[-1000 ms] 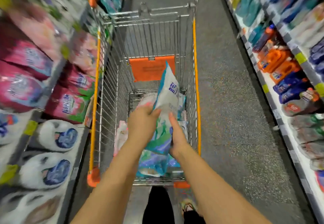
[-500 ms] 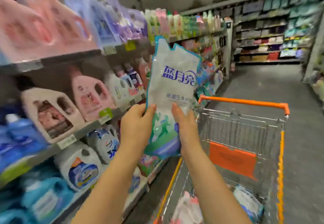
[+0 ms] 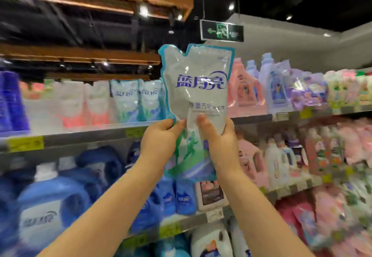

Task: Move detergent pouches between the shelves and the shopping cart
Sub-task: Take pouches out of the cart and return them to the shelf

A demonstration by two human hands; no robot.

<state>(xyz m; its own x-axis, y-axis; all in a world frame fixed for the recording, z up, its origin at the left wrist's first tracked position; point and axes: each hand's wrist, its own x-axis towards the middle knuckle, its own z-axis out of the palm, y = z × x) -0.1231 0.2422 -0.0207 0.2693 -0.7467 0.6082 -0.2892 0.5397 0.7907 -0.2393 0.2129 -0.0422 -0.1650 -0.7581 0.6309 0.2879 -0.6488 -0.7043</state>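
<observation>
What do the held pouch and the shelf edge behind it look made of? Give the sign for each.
Pouch: soft plastic film, glossy; glare patches and wrinkles show, and it buckles where the left hand and right hand grip it. Shelf edge: probably painted metal, dull grey, straight and thin; blur leaves it open.

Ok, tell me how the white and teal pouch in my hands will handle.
Probably soft but well filled: the pouch stands upright though the left hand and right hand grip only its lower half. Likely slippery: its film shines.
</observation>
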